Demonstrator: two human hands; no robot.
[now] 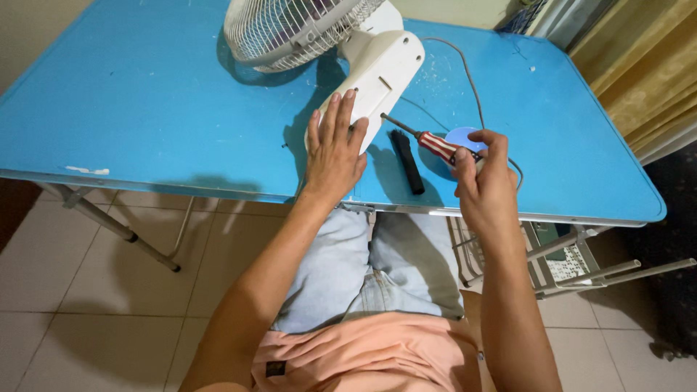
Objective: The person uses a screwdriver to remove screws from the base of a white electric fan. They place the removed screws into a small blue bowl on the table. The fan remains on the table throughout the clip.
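A white electric fan lies on its side on the blue table, its grille at the far edge and its stand pointing toward me. My left hand rests flat on the fan's stand with fingers spread. My right hand grips a screwdriver with a red-and-white striped handle. Its tip touches the side of the stand near a screw hole.
A black bar-shaped tool lies on the table between my hands. A round light-blue lid sits behind my right hand. The fan's grey cord runs across the table. A metal chair frame stands at the lower right, curtains at the upper right.
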